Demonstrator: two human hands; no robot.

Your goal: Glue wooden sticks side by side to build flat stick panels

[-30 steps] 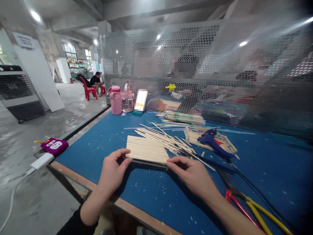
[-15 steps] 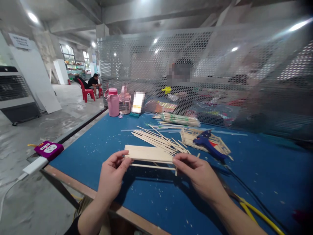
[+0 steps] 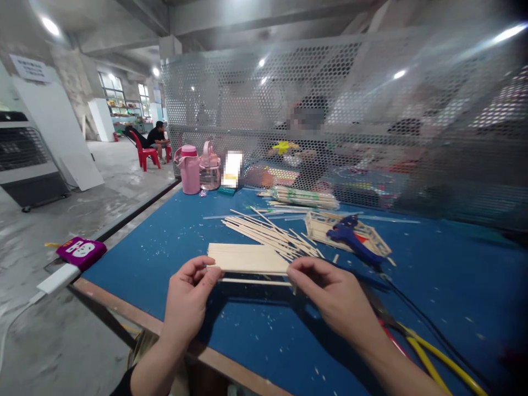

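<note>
A flat pale wooden panel (image 3: 247, 257), with a thin stick running below its near edge, is held up over the blue table. My left hand (image 3: 192, 289) pinches its left end between thumb and fingers. At the right end, the thumb and forefinger of my right hand (image 3: 325, 286) are closed on it. Right behind the panel lies a loose heap of thin wooden sticks (image 3: 259, 234). A blue glue gun (image 3: 357, 242) rests across a small wooden stick frame (image 3: 319, 228), beyond my right hand.
Yellow-handled pliers (image 3: 424, 346) lie beside my right forearm, near a black cord. A bagged stick bundle (image 3: 305, 198), pink jug (image 3: 190, 170) and clear bottle (image 3: 210, 170) stand or lie farther back, before a perforated metal screen (image 3: 247, 104). A purple power socket (image 3: 82, 250) sits at left.
The panel has tilted slightly, so more of its top face shows, and my right hand has shifted a little left. Both hands keep their hold.
</note>
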